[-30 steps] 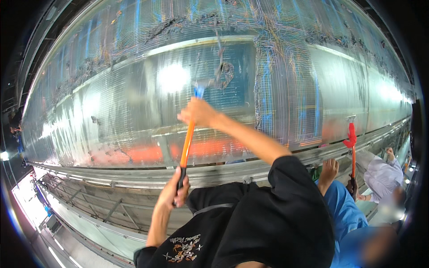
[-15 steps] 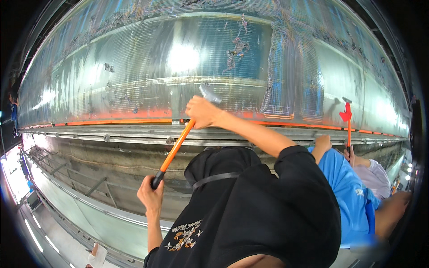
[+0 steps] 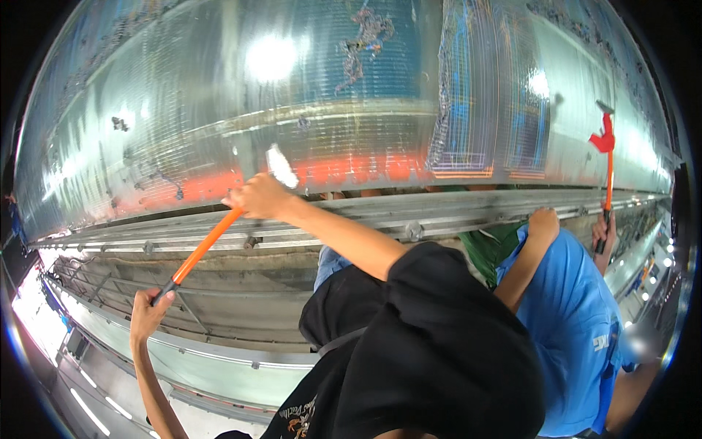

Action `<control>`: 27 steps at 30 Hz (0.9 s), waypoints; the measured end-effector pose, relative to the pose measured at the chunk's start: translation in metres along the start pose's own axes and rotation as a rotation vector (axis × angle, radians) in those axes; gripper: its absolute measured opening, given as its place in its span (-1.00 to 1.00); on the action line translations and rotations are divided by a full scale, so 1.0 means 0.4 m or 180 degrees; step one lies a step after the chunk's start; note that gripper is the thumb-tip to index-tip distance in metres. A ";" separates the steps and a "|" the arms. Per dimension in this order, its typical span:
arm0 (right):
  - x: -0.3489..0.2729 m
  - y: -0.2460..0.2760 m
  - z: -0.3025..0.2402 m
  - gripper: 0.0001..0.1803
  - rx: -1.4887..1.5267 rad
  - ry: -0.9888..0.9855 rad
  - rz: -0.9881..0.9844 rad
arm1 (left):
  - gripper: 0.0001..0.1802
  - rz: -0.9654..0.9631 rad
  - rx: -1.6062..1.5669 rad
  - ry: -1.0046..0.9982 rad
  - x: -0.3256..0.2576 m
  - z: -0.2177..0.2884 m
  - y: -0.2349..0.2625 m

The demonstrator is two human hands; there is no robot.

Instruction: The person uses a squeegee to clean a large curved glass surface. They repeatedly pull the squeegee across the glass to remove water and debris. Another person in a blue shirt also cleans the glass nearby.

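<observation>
Black shirt [image 3: 439, 344] has stitched lettering [image 3: 295, 415] and floral motif; blue shirt [image 3: 559, 322] alongside bears white letters [image 3: 600, 342]. Orange-handled scraper [image 3: 205, 249] slants across knobbed metal rail [image 3: 468, 208], pale blurred head [image 3: 282, 168] over near edge of glossy, fine-lined translucent sheet [image 3: 175, 110]. Left hand [image 3: 148, 312] curled round black grip [image 3: 165, 292], right hand [image 3: 259, 197] wrapped round smooth shaft close to head; whether head touches sheet, can't tell. Dark, crumpled residue [image 3: 371, 29] lies farther up sheet.
</observation>
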State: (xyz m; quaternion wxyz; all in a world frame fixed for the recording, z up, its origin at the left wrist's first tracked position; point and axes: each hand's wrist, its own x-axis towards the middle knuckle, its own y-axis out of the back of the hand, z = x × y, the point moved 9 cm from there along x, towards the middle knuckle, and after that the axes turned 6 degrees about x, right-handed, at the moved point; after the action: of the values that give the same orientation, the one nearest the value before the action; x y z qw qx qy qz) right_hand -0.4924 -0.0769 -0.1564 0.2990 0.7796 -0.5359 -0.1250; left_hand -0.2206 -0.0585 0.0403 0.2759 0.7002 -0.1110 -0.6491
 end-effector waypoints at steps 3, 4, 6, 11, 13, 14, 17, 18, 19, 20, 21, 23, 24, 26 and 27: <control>-0.209 0.177 0.080 -0.65 -0.0249 0.0104 0.1081 | -0.49 -0.0046 0.0269 -0.0851 0.033 0.255 -0.055; -0.277 0.223 0.124 -0.62 -0.0358 -0.0145 0.1045 | -0.50 -0.0081 0.0464 -0.0992 0.038 0.325 -0.076; -0.355 0.290 0.163 -0.56 -0.0434 -0.0448 0.1259 | -0.52 0.0140 0.0528 -0.1173 0.013 0.420 -0.086; -0.207 0.231 0.039 -0.87 0.0574 -0.0052 0.1486 | -0.54 0.0529 0.0686 -0.0933 -0.077 0.327 0.045; -0.047 0.084 -0.064 -0.77 0.0599 0.0082 0.0889 | -0.55 0.0575 0.0764 -0.0471 -0.111 0.192 0.120; 0.006 0.021 -0.098 -0.78 0.0439 0.0033 0.0712 | -0.57 0.0648 0.1039 -0.0040 -0.124 0.119 0.139; -0.006 -0.031 -0.080 -0.63 0.0363 0.0073 0.0627 | -0.58 0.1287 0.0467 -0.0504 -0.122 0.107 0.126; -0.054 -0.003 -0.040 -0.58 0.0302 0.0099 0.0716 | -0.57 0.1076 0.0472 -0.0632 -0.101 0.138 0.086; -0.125 0.058 0.011 -0.69 0.0283 0.0097 0.1009 | -0.56 0.0724 0.0509 -0.0545 -0.061 0.178 0.033; -0.197 0.131 0.049 -0.77 0.0330 0.0302 0.1433 | -0.53 0.0544 0.0531 -0.0765 -0.033 0.252 -0.002; -0.276 0.171 0.112 -0.78 0.0001 -0.0062 0.1177 | -0.51 0.0360 0.0569 -0.0982 -0.017 0.328 -0.033; -0.421 0.303 0.205 -0.70 -0.0160 -0.0282 0.1205 | -0.50 0.0489 0.0671 -0.1454 -0.016 0.480 -0.099; -0.464 0.339 0.240 -0.69 -0.0595 -0.0482 0.1004 | -0.50 0.0545 0.0489 -0.1768 -0.022 0.540 -0.127; -0.464 0.351 0.246 -0.67 -0.0721 -0.0562 0.0938 | -0.51 0.0473 0.0510 -0.1445 -0.027 0.530 -0.135; -0.429 0.322 0.210 -0.67 -0.0413 -0.0412 0.0979 | -0.51 0.0467 0.0550 -0.1335 -0.039 0.495 -0.126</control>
State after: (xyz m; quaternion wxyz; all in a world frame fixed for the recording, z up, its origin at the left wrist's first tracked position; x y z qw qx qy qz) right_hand -0.7015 0.0196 -0.1671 0.3291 0.6579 -0.6578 -0.1621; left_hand -0.4252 -0.0568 0.0258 0.2322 0.5611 -0.2716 -0.7467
